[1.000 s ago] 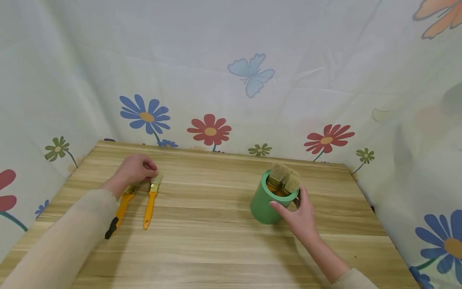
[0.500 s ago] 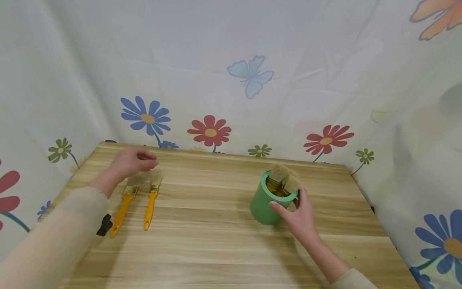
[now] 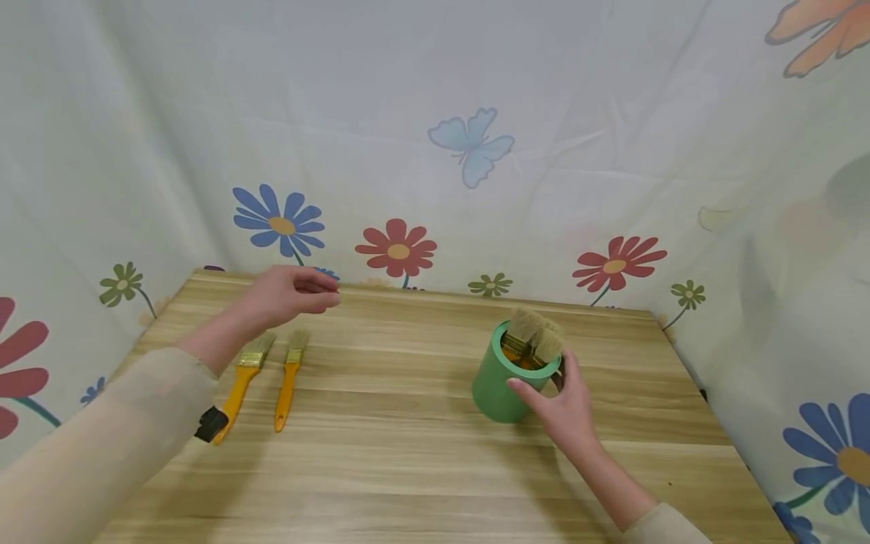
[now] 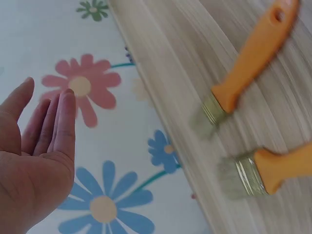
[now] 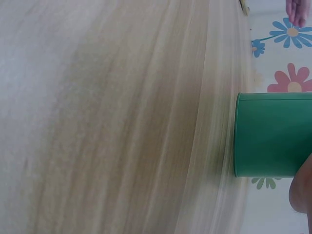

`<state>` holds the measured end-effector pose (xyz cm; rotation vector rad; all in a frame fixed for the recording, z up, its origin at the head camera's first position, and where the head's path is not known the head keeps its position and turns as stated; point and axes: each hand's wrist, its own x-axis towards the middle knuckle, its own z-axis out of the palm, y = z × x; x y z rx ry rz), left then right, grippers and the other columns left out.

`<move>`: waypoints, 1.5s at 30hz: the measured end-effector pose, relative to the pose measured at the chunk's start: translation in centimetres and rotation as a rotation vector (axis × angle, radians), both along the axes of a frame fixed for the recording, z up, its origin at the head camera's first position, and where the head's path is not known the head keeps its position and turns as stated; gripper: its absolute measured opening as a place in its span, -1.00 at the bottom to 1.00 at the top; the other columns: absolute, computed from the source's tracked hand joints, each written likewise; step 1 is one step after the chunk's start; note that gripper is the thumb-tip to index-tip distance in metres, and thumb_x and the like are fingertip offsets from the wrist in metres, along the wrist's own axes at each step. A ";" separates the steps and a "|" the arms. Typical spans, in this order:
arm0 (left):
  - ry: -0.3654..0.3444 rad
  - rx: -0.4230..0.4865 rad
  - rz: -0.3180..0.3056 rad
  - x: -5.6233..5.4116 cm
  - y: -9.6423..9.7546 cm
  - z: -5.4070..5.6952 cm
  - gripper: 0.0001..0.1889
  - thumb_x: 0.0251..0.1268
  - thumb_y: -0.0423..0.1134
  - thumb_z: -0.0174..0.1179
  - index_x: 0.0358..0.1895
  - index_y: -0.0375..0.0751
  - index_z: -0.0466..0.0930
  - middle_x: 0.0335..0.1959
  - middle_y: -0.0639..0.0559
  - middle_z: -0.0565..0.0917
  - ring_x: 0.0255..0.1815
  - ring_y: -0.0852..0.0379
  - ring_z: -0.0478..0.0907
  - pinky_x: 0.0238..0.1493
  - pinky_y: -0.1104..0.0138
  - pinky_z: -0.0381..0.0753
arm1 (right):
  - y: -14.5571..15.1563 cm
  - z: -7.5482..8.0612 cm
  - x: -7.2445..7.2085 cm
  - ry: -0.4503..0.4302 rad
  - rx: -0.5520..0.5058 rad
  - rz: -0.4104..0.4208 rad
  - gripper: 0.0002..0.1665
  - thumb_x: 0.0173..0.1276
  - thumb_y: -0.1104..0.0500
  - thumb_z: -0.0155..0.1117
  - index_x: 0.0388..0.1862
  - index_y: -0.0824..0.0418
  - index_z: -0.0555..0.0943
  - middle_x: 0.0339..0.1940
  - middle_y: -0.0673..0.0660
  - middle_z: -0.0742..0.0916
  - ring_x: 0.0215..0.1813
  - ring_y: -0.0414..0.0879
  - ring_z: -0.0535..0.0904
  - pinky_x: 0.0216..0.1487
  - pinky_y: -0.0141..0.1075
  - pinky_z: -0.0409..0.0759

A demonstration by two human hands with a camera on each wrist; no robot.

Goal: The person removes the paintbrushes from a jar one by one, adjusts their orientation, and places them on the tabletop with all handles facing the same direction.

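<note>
Four brushes [image 3: 286, 397] are counted: two on one table [image 3: 408, 468], two in one cup [image 3: 495, 389]. One left hand [image 3: 288, 293], one right hand [image 3: 569, 412], three red flowers [image 3: 398, 251] and one blue butterfly [image 3: 473, 145] are also seen.

Green cup [image 3: 499, 389] upright, brushes [image 3: 525, 329] inside, bristles up, wide brush [image 3: 241, 389] and narrow brush [image 3: 288, 380], both orange-handled, lying side by side

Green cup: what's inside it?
At least two paintbrushes, bristles up, with metal bands and a bit of orange handle. The wall of the green cup hides the lower handles and the bottom.
</note>
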<state>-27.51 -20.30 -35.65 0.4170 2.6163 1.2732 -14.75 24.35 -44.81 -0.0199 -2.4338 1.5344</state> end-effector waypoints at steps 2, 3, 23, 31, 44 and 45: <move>0.013 0.029 -0.022 0.3 1.0 0.2 -0.49 0.48 -0.01 0.41 0.34 -0.22 0.66 0.15 -0.13 0.78 0.16 -0.13 0.74 0.32 -0.06 0.67 | 0.0 -0.1 0.0 0.000 0.003 -0.001 0.10 0.29 -0.01 0.68 0.65 0.16 0.25 0.57 0.19 0.46 0.62 0.15 0.33 0.64 0.16 0.28; 0.023 0.042 -0.035 0.6 1.5 0.4 -0.50 0.47 -0.03 0.42 0.34 -0.20 0.67 0.15 -0.11 0.78 0.16 -0.11 0.73 0.31 -0.04 0.68 | 0.0 -0.1 0.0 0.000 0.003 0.001 0.10 0.29 -0.01 0.68 0.65 0.16 0.25 0.56 0.18 0.46 0.62 0.15 0.33 0.64 0.15 0.28; -0.047 0.317 -0.342 2.5 12.9 2.1 -0.52 0.39 -0.26 0.49 0.33 -0.24 0.67 0.17 -0.07 0.78 0.21 0.02 0.74 0.26 0.17 0.72 | 0.0 -0.2 -0.2 -0.009 -0.006 -0.003 0.11 0.29 -0.02 0.68 0.65 0.17 0.24 0.56 0.20 0.46 0.62 0.15 0.34 0.64 0.13 0.29; -0.053 0.331 -0.460 2.5 16.8 2.0 -0.55 0.40 -0.25 0.48 0.31 -0.20 0.70 0.18 -0.04 0.78 0.21 0.08 0.74 0.26 0.23 0.71 | 0.0 -0.3 -0.1 -0.027 -0.006 -0.011 0.13 0.29 -0.05 0.68 0.66 0.16 0.22 0.58 0.20 0.45 0.63 0.16 0.33 0.65 0.13 0.28; -0.072 0.307 -0.557 3.3 21.8 2.5 -0.52 0.42 -0.25 0.46 0.33 -0.31 0.66 0.24 -0.16 0.75 0.18 0.14 0.74 0.22 0.32 0.70 | -0.2 -0.1 0.1 0.019 -0.021 -0.007 0.07 0.29 0.06 0.68 0.63 0.17 0.26 0.54 0.18 0.48 0.59 0.07 0.36 0.64 0.08 0.31; -0.077 0.305 -0.558 3.3 22.1 2.4 -0.53 0.42 -0.25 0.46 0.32 -0.32 0.66 0.23 -0.15 0.75 0.17 0.14 0.74 0.22 0.33 0.70 | -0.3 -0.1 0.1 0.021 -0.024 -0.007 0.06 0.29 0.07 0.68 0.63 0.17 0.27 0.54 0.18 0.48 0.58 0.07 0.37 0.63 0.08 0.32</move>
